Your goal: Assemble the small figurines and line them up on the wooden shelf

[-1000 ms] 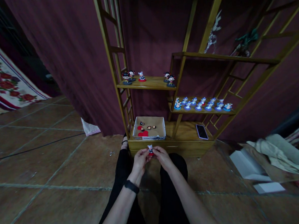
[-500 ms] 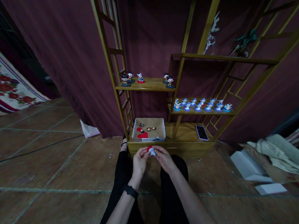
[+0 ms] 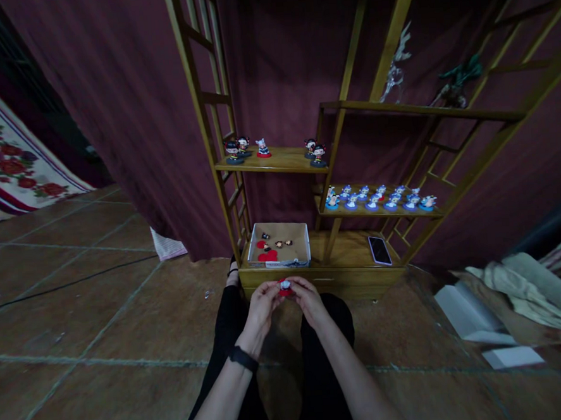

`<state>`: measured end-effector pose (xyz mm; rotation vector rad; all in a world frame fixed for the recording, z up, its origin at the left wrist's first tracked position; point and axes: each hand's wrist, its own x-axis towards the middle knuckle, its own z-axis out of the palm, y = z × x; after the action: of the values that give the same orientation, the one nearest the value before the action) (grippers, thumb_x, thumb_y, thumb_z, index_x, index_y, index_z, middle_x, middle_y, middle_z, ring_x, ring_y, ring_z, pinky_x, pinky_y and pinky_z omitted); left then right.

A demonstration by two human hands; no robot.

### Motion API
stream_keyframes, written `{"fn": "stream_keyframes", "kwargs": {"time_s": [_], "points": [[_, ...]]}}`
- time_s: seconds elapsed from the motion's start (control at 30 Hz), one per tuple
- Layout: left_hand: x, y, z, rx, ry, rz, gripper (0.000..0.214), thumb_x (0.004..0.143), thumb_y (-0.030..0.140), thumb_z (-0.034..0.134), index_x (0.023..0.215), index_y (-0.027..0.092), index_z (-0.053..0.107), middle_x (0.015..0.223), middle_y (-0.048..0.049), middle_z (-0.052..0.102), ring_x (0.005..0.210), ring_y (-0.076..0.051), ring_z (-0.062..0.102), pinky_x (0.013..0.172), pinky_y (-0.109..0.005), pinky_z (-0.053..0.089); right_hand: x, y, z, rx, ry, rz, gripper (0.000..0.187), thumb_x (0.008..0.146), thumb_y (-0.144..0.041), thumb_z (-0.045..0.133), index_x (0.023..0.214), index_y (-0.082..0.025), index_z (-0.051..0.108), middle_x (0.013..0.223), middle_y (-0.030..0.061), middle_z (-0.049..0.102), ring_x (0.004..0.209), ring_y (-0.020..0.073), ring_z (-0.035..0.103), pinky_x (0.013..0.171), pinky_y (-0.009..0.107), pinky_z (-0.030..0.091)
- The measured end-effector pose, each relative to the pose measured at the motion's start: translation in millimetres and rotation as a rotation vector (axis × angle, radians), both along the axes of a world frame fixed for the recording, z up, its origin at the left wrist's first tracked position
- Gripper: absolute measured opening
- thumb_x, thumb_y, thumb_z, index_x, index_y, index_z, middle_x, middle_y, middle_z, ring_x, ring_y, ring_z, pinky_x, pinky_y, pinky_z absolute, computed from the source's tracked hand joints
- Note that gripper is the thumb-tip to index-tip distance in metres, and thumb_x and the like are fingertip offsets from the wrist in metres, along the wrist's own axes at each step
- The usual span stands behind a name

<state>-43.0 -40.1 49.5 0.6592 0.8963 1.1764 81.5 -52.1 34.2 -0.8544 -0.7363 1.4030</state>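
Note:
Between my fingertips is a small white figurine (image 3: 285, 287) with a red base, held just in front of the shelf's bottom drawer. My left hand (image 3: 263, 305) pinches it from the left, and my right hand (image 3: 307, 298) grips its other side. Finer details of the figurine are partly covered by my fingers. Beyond my hands, on the lowest shelf, sits a shallow cardboard box (image 3: 297, 234) with several small dark-haired figure parts (image 3: 279, 243) and red discs (image 3: 267, 256) inside.
A wooden display shelf (image 3: 277, 159) carries several black-haired figurines (image 3: 232, 152), a grey-and-red figurine (image 3: 263, 148) and several blue-white figurines (image 3: 372, 200). A phone (image 3: 379, 251) lies at lower right. White boxes (image 3: 472, 315) and cloth (image 3: 527, 290) are on the floor at right; a cable (image 3: 66, 283) crosses at left.
The figurine has been turned in my fingers: its red part was at the upper left and now shows below the white part. Both hands stay in nearly the same place.

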Motion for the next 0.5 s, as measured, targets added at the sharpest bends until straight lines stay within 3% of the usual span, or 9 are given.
{"fn": "stream_keyframes", "kwargs": {"time_s": [0.13,0.5], "points": [[0,5,-6.1,-0.166,-0.055,0.024,0.009,0.068,0.012,0.065,0.075,0.013,0.060,0.061,-0.0010,0.063,0.048,-0.006,0.056,0.054,-0.019,0.049,-4,3,-6.5,-0.026,-0.017,-0.012,0.026,0.065,-0.039,0.066,0.085,-0.022,0.066,0.087,0.0032,0.067,0.078,0.0178,0.060,0.071,0.031,0.046],[-1,7,-8.8,-0.144,-0.049,-0.039,0.018,0.070,0.009,0.063,0.088,0.012,0.062,0.068,-0.0059,0.067,0.054,-0.010,0.061,0.054,-0.019,0.050,-5,6,-16.6,-0.030,-0.085,-0.043,0.024,0.064,-0.040,0.066,0.080,-0.021,0.065,0.084,0.0023,0.066,0.076,0.0178,0.060,0.068,0.030,0.046]]}}
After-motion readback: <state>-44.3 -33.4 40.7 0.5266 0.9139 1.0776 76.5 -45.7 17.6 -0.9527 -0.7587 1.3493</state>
